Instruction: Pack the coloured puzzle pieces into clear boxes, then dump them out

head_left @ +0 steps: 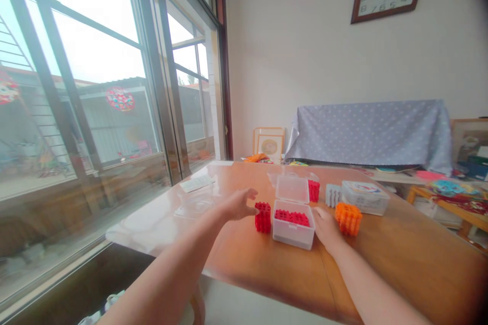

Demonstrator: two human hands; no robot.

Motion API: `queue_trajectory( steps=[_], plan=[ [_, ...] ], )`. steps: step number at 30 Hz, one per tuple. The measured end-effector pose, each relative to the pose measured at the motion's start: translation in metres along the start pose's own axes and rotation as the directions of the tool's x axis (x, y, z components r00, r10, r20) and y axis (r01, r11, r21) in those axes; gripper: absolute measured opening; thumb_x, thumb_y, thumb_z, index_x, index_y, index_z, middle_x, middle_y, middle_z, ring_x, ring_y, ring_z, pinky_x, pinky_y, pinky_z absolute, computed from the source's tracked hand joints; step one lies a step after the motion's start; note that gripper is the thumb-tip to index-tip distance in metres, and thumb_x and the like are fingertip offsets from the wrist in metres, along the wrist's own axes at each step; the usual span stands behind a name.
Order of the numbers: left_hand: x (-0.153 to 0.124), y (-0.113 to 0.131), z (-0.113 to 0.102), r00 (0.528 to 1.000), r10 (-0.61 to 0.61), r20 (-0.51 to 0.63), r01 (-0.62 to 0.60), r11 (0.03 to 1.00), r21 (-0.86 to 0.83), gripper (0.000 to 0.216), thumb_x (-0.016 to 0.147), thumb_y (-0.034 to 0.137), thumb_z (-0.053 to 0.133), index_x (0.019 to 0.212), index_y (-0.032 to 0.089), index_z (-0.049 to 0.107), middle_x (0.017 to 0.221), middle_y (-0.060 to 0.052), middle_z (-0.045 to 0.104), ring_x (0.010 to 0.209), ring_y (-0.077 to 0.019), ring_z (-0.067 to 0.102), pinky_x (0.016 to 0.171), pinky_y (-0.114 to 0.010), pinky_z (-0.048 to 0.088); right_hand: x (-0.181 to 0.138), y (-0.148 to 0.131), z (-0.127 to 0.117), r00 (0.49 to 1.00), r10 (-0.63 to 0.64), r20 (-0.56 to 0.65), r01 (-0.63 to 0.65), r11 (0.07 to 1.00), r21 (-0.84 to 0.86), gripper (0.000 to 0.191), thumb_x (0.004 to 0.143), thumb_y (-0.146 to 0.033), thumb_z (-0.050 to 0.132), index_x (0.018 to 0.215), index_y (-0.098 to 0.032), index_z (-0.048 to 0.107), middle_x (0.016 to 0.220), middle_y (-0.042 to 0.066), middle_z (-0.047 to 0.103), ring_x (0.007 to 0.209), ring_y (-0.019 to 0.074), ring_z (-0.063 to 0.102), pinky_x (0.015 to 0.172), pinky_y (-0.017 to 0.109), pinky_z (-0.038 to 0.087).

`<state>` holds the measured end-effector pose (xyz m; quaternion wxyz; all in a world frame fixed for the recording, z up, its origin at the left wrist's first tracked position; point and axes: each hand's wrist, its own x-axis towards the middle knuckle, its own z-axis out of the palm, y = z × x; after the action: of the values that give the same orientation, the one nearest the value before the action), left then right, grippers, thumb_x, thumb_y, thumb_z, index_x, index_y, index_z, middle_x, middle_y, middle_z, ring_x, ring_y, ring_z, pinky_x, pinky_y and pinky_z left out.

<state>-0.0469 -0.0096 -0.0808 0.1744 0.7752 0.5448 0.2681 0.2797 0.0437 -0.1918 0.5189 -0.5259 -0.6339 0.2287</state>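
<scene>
My left hand (241, 204) is just left of a stack of red toothed plastic pieces (263, 218), fingers apart and curved; the thumb is close to the stack's upper left. A clear plastic box (293, 235) stands with its lid (292, 189) tipped back, and red pieces (292, 217) lie inside it. At the box's right side rests my right hand (323, 221), seen from the back, its fingers partly hidden. To the right of that hand sits an orange stack of similar pieces (348, 219). Another red stack (313, 191) is behind the box.
A grey stack (333, 195) and a closed clear box (365, 197) stand at the table's right back. On the left are a sheet of paper (197, 184) and a clear plastic item (194, 208). Glass windows run along the left, and a cloth-covered object (369, 132) is behind the table.
</scene>
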Motion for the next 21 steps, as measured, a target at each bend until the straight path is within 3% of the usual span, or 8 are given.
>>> queue_trajectory(
  steps=[4, 10, 17, 21],
  plan=[
    [0.0027, 0.0, -0.0006, 0.999, -0.006, 0.032, 0.006, 1.0, -0.002, 0.059, 0.074, 0.027, 0.071, 0.13, 0.019, 0.056, 0.123, -0.01, 0.069, 0.103, -0.0243, 0.069, 0.085, -0.033, 0.056, 0.0002, 0.001, -0.0006, 1.0, 0.008, 0.0, -0.008, 1.0, 0.008, 0.048, 0.085, -0.063, 0.047, 0.069, -0.02, 0.062, 0.063, 0.003, 0.061, 0.07, 0.0209, 0.054, 0.066, 0.03, 0.041],
    [0.0062, 0.0008, 0.0012, 0.999, 0.027, 0.035, -0.028, 1.0, 0.01, 0.067, 0.068, 0.031, 0.078, 0.131, 0.019, 0.057, 0.13, -0.011, 0.065, 0.117, -0.0271, 0.063, 0.101, -0.036, 0.05, -0.0018, -0.004, -0.0016, 1.0, 0.008, 0.002, -0.008, 1.0, 0.024, 0.047, 0.086, -0.061, 0.047, 0.07, -0.02, 0.063, 0.065, 0.003, 0.062, 0.07, 0.0207, 0.054, 0.065, 0.03, 0.041],
    [0.0094, 0.0032, 0.0027, 0.997, 0.023, 0.078, -0.027, 0.999, 0.044, 0.058, 0.07, 0.023, 0.073, 0.126, 0.022, 0.059, 0.119, -0.006, 0.07, 0.105, -0.0235, 0.066, 0.088, -0.032, 0.054, -0.0019, -0.0054, -0.0021, 1.0, 0.026, 0.008, -0.026, 0.999, 0.018, 0.046, 0.089, -0.058, 0.044, 0.072, -0.02, 0.062, 0.066, 0.002, 0.061, 0.07, 0.0198, 0.054, 0.065, 0.029, 0.04],
    [0.0098, 0.0066, -0.0037, 0.999, 0.053, 0.008, -0.054, 0.998, 0.04, 0.054, 0.071, 0.024, 0.073, 0.124, 0.021, 0.06, 0.118, -0.007, 0.069, 0.102, -0.0224, 0.066, 0.09, -0.032, 0.053, 0.0018, -0.0008, 0.0017, 0.999, 0.033, -0.005, -0.033, 0.999, 0.039, 0.048, 0.087, -0.061, 0.044, 0.068, -0.02, 0.059, 0.061, 0.001, 0.058, 0.068, 0.0195, 0.053, 0.063, 0.029, 0.039]
  ],
)
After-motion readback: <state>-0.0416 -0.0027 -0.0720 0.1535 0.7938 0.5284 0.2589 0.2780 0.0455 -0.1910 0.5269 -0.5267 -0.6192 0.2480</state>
